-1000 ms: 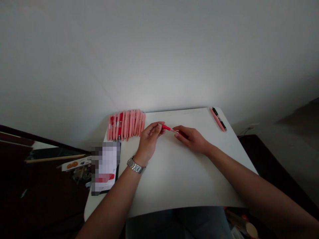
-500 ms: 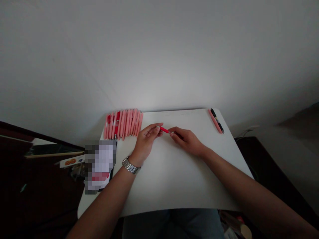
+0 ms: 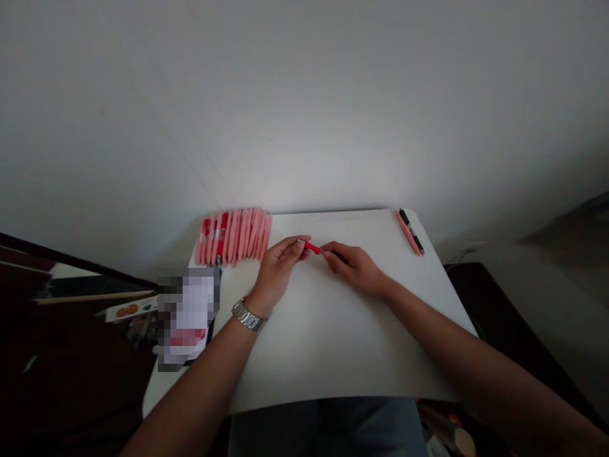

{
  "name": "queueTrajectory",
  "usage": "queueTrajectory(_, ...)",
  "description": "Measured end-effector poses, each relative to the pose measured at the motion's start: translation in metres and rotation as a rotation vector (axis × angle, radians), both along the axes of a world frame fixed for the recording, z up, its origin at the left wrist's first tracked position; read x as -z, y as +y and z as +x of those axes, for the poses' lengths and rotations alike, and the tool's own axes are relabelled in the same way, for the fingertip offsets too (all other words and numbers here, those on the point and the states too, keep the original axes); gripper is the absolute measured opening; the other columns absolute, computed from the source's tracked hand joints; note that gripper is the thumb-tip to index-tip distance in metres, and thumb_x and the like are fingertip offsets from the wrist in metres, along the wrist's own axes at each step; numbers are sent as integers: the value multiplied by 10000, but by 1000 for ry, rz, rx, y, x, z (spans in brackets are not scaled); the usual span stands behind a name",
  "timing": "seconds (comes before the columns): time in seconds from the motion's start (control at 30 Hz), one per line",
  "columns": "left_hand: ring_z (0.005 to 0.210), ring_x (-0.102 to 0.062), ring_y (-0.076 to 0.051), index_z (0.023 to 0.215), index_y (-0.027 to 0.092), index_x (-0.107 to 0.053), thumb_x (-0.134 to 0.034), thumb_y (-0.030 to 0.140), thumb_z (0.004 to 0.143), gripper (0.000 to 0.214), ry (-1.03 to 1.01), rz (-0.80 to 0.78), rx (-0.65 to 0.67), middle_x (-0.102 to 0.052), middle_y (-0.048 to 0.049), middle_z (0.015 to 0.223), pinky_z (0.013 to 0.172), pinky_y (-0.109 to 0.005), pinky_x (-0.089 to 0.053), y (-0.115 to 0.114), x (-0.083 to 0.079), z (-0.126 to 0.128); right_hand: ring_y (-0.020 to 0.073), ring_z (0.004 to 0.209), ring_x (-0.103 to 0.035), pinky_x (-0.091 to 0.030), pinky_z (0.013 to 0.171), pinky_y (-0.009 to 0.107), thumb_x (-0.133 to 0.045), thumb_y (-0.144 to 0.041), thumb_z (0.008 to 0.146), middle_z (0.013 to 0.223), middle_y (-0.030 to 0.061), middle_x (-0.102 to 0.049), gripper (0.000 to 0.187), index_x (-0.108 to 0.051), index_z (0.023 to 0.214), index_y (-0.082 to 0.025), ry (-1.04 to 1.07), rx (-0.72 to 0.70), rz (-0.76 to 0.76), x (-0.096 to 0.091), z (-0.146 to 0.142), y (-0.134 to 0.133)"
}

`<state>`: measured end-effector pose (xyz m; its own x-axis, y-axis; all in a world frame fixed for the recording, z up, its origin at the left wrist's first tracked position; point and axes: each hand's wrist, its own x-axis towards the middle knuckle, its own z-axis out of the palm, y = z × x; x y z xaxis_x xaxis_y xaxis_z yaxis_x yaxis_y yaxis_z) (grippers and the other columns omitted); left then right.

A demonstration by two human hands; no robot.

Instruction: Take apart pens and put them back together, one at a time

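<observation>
In the head view, the red pen (image 3: 312, 247) sat slantwise between the two hands, over the white table (image 3: 333, 343). The left hand (image 3: 276, 271) pinched its upper end; the right hand (image 3: 356, 265) was drawn narrow, thumb and forefinger closed on the lower end — exactly which part they gripped was too small to tell. Handling it well seemed to call for a steady left pinch, both ends kept in line — and light, straight pressure from the right fingertips, without bending the pen.
</observation>
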<state>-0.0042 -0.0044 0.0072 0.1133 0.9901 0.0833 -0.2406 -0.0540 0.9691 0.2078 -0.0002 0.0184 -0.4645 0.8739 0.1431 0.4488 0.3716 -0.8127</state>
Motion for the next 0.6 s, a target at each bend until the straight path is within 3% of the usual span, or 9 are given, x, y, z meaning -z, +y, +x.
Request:
queueTrajectory(0.3, 919, -689, -159, 1179, 195, -746, -697, 423, 925, 345, 92, 54, 33, -763, -81, 1063, 912, -323, -555, 0, 1, -2, 109, 592, -503, -381, 603, 241, -453, -490, 1026, 698, -20, -628, 381, -675, 976, -185, 11, -31, -88, -15, -3, 5)
queueTrajectory(0.47, 931, -690, -177, 1187, 190, -755, -684, 448, 930, 371, 220, 85, 61, -769, -84, 1064, 895, -323, -550, -1, -3, -2, 113, 604, -515, -389, 613, 240, -470, -497, 1021, 708, -17, -639, 386, -699, 1016, -186, 16, -19, -33, -13, -7, 5)
queueTrajectory(0.6, 931, -695, -175, 1221, 203, -744, -670, 451, 941, 382, 246, 101, 62, -768, -79, 1091, 897, -321, -549, -2, -4, -1, 133, 679, -579, -418, 669, 250, -457, -459, 1037, 783, 3, -692, 378, -680, 1191, -196, 9, -9, 44, -4, -6, 4)
